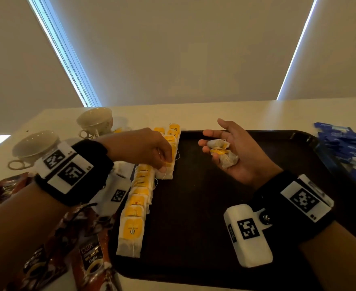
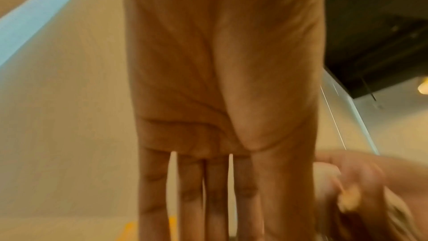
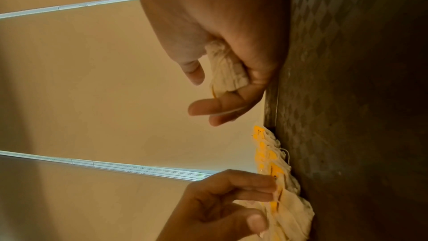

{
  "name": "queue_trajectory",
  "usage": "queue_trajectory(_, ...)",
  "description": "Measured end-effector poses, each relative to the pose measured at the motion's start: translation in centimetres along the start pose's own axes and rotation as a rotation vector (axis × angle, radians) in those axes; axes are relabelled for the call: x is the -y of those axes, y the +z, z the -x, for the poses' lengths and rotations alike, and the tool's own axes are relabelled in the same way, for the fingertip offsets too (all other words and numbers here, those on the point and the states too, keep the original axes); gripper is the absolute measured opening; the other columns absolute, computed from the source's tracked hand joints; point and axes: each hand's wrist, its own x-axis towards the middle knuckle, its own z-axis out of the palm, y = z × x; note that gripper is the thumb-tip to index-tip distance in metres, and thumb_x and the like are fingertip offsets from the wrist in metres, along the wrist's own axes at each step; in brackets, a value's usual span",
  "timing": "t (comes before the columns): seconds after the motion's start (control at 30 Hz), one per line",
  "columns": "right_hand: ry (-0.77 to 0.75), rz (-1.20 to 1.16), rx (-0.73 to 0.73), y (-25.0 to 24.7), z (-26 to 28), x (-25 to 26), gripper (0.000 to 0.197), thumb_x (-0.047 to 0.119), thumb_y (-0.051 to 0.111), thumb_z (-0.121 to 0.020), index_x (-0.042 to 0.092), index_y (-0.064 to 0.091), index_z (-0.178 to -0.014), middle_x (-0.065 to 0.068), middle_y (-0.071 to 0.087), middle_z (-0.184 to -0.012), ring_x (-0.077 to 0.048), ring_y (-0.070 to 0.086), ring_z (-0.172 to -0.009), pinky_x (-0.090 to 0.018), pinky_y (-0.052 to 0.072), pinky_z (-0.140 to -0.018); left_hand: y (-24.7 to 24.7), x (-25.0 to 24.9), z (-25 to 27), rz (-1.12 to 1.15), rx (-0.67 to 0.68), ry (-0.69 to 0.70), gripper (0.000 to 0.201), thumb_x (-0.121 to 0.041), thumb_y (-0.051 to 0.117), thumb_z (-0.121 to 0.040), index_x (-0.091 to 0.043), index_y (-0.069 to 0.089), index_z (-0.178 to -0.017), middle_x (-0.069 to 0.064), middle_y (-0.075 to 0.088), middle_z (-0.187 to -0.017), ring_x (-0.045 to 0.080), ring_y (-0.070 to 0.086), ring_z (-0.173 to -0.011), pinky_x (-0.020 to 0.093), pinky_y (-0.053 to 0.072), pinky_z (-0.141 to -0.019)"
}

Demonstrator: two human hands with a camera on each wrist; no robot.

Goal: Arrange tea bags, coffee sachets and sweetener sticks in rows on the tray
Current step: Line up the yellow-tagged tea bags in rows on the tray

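Note:
A row of tea bags point(image 1: 135, 217) with yellow tags runs along the left side of the dark tray point(image 1: 194, 227). My left hand point(image 1: 164, 164) reaches over that row and pinches one tea bag point(image 1: 165, 173) at the row's middle; the right wrist view shows its fingers point(image 3: 266, 186) on the tags and its thumb below them. My right hand point(image 1: 211, 133) hovers palm up over the tray and holds a few crumpled tea bags point(image 1: 223, 153), also seen as tea bags point(image 3: 227, 72) in the right wrist view. The left wrist view shows only the left hand's fingers point(image 2: 208, 199), blurred.
Brown coffee sachets point(image 1: 91, 257) lie on the table left of the tray's near corner. Blue sweetener sticks point(image 1: 345, 143) are piled to the right of the tray. Two cups point(image 1: 95, 118) point(image 1: 34, 145) stand at the back left. The tray's middle and right show bare surface.

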Motion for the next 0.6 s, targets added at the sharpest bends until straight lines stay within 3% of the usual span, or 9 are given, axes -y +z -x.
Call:
queue_trajectory(0.07,-0.001,0.006,0.004,0.1,0.1,0.0,0.041,0.045,0.046,-0.093,0.009,0.062,-0.105,-0.011,0.067,-0.091,-0.012,0.062,-0.06,-0.017,0.048,-0.042,-1.4,-0.2,0.6,0.077,-0.059,-0.024,0.032,-0.041,0.072,-0.075,-0.031,0.065,-0.105,-0.017,0.065,-0.1,-0.004,0.06,-0.092,0.019,0.047,-0.087)
queue_trajectory(0.13,-0.009,0.013,0.026,0.3,0.2,0.1,0.043,0.046,0.044,-0.094,0.008,0.061,-0.105,-0.012,0.068,-0.089,-0.012,0.062,-0.06,-0.017,0.047,-0.041,-2.8,-0.7,1.5,0.214,-0.205,0.003,0.038,-0.047,0.069,-0.068,-0.033,0.065,-0.103,-0.017,0.066,-0.095,-0.006,0.062,-0.09,0.014,0.047,-0.084)
queue_trajectory(0.23,-0.017,0.049,0.082,1.0,0.5,-0.2,0.049,0.05,0.04,-0.094,0.008,0.06,-0.109,-0.013,0.07,-0.087,-0.012,0.061,-0.059,-0.017,0.045,-0.039,-3.5,-1.7,2.6,0.374,-0.345,0.087,0.042,-0.043,0.069,-0.067,-0.029,0.066,-0.106,-0.013,0.069,-0.094,-0.003,0.064,-0.091,0.008,0.049,-0.076)
queue_trajectory(0.4,-0.036,0.147,0.213,1.9,0.7,-1.4,0.062,0.061,0.029,-0.092,0.01,0.055,-0.118,-0.009,0.067,-0.075,-0.015,0.056,-0.055,-0.019,0.038,-0.034,-2.7,-3.5,2.7,0.362,-0.254,0.138,0.045,-0.051,0.065,-0.065,-0.031,0.066,-0.105,-0.014,0.068,-0.09,-0.002,0.063,-0.088,0.006,0.046,-0.071)
queue_trajectory(0.6,-0.087,0.158,0.346,2.2,0.9,-2.0,0.07,0.066,0.02,-0.09,0.009,0.052,-0.115,-0.006,0.057,-0.07,-0.016,0.054,-0.054,-0.018,0.034,-0.034,-1.2,-4.4,1.4,0.23,-0.284,0.132,0.024,-0.04,0.067,-0.081,-0.027,0.066,-0.101,-0.011,0.066,-0.08,0.004,0.061,-0.078,0.01,0.043,-0.067)
